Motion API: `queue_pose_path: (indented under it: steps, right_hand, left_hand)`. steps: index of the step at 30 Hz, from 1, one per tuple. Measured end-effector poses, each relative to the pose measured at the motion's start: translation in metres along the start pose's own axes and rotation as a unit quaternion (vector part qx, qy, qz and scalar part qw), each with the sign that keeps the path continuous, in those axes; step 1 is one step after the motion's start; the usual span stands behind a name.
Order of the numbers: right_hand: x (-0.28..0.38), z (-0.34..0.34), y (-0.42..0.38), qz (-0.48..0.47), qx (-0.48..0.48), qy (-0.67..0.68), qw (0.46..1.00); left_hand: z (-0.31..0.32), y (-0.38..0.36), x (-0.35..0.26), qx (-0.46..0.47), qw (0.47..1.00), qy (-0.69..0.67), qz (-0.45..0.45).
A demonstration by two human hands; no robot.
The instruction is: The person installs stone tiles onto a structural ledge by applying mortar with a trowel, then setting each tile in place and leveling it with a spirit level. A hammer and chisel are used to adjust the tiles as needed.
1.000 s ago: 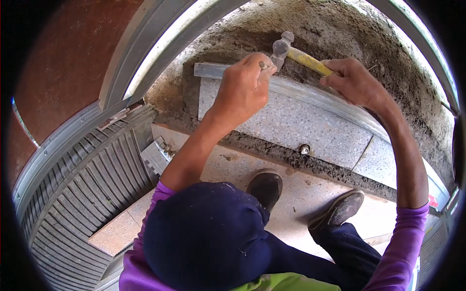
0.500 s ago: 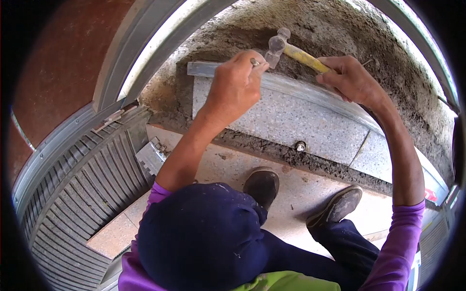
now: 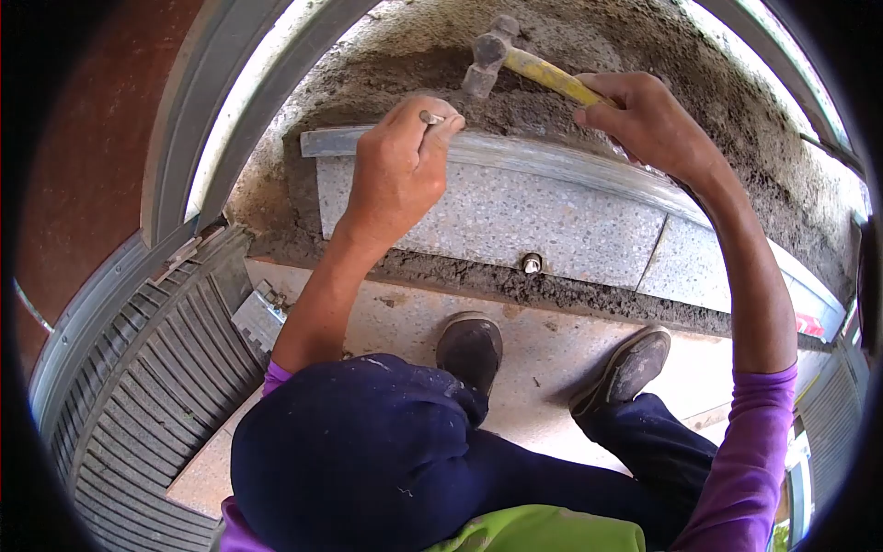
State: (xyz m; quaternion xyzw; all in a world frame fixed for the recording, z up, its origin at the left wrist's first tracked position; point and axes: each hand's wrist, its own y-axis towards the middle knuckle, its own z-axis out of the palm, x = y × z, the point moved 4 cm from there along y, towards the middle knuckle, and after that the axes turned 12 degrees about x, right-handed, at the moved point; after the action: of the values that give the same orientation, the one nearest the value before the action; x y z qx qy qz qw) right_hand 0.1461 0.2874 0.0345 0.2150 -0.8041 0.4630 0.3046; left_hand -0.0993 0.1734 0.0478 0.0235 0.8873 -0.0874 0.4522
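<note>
My left hand [image 3: 397,166] is closed in a fist around a short metal rod [image 3: 430,118]. Its round end pokes out beside the thumb, while the other end is hidden. A ball-peen hammer [image 3: 544,75] with a yellow handle is gripped near the handle's end by my right hand [image 3: 648,124]. The hammer head is above and to the right of the rod, apart from it. Both hands are over a long metal straightedge [image 3: 561,167] along the top of the speckled tiles [image 3: 497,213]. Behind them is the rough mortar-covered wall [image 3: 635,46].
A small metal pipe fitting [image 3: 532,263] sticks out at the tiles' lower edge, beside a strip of rough mortar [image 3: 451,274]. Ribbed grey panels [image 3: 175,368] and a flat metal piece [image 3: 260,317] are at left. My shoes [image 3: 471,350] stand on the floor slab.
The hammer head has drawn back from the rod, where it was touching or very close. The whole scene has shifted left in view.
</note>
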Motion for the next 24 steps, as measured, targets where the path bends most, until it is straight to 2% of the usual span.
queue_pose_path:
  steps: [3,5,6,9,11,13,15,18,21,24]
  right_hand:
    - [-0.001,0.003,0.004,-0.055,-0.021,-0.045,0.997]
    - [-0.004,0.003,0.012,-0.050,0.010,-0.060,0.997]
    - [-0.005,0.004,0.008,-0.038,0.027,-0.070,0.996]
    - [0.029,-0.016,-0.007,0.087,0.086,0.010,0.992]
    - [0.022,-0.021,-0.011,0.013,0.077,0.021,0.997]
    - [0.027,-0.023,-0.014,0.005,0.079,0.020,0.997]
    - [0.032,-0.022,-0.011,0.071,0.090,0.005,0.993]
    - [0.019,-0.013,-0.005,-0.009,0.134,0.007,0.991]
    - [0.010,0.001,0.009,-0.034,0.107,-0.005,0.994]
    - [0.021,-0.012,-0.005,0.008,0.135,0.018,0.991]
  left_hand:
    - [-0.001,0.003,-0.001,-0.006,1.000,0.023,-0.002]
    - [0.001,0.005,-0.001,-0.010,0.999,0.035,0.003]
    - [0.002,0.006,-0.002,-0.008,0.999,0.040,-0.005]
    - [0.003,0.007,-0.003,-0.024,0.997,0.066,0.014]
    - [0.005,0.007,-0.002,-0.012,0.999,0.029,-0.019]
    - [0.008,0.005,-0.002,-0.010,1.000,0.012,-0.018]
    - [0.011,0.002,0.002,-0.017,1.000,0.015,-0.004]
    - [0.014,-0.004,0.006,-0.014,1.000,-0.008,0.003]
    - [0.013,-0.005,0.008,-0.010,1.000,-0.007,0.003]
    - [0.011,-0.004,0.010,-0.004,1.000,-0.008,-0.026]
